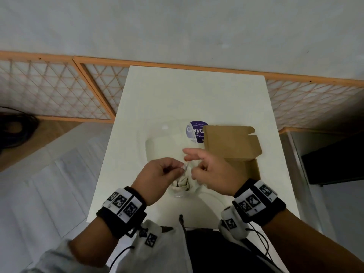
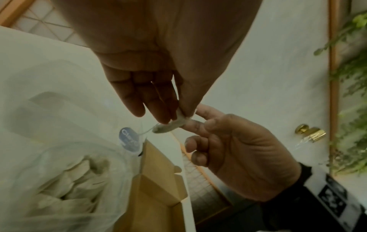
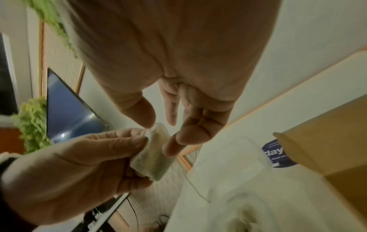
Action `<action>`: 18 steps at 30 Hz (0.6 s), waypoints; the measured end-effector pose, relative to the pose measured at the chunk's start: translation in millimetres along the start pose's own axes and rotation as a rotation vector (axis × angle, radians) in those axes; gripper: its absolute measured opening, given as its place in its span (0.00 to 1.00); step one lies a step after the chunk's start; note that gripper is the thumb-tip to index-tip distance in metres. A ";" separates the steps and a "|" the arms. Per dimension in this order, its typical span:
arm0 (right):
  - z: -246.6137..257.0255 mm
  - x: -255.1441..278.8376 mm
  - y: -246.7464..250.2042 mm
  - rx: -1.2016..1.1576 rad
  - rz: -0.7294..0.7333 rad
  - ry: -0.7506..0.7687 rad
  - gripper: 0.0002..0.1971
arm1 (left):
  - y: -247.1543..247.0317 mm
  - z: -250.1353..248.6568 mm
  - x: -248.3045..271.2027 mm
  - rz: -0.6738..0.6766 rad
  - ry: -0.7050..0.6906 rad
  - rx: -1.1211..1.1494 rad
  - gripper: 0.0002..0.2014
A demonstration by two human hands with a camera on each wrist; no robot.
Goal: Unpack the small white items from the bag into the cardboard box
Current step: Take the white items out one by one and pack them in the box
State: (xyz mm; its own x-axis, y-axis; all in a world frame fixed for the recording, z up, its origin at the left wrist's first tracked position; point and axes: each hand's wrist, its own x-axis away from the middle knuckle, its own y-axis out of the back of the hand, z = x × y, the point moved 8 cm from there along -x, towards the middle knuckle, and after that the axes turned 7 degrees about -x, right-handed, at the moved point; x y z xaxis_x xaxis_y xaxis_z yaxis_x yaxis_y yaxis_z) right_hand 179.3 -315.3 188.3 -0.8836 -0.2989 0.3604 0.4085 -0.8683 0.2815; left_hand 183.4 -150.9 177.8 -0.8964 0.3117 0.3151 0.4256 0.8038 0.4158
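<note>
While the left hand (image 1: 157, 174) pinched a tea bag (image 3: 152, 155) above the clear pouch (image 1: 180, 186), the right hand (image 1: 212, 170) nipped its far edge. Both held it raised, probably to free its string (image 3: 193, 188).

Behind my left hand (image 1: 157, 174) and right hand (image 1: 213, 170) I see black wristbands (image 1: 110, 223) with white marker blocks (image 1: 123, 203), thin black cords (image 1: 120, 252), and a grey sleeve (image 1: 57, 257) past the left band.

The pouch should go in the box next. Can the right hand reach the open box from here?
Probably yes: the box lies open just beside the right hand, nothing between. Both hands hold the pouch, so the left hand must let go.
</note>
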 end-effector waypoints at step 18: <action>24.7 15.1 22.9 -0.222 -0.097 0.124 0.14 | 11.1 -55.9 6.3 -0.106 -0.145 0.016 0.14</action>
State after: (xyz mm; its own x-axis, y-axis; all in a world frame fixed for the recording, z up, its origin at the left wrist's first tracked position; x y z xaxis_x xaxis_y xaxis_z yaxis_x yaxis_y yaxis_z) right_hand 180.9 -329.9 222.1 -0.9429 -0.2446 0.2260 0.2728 -0.9566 0.1028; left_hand 189.4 -168.4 232.1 -0.9451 0.2936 0.1433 0.3267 0.8436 0.4261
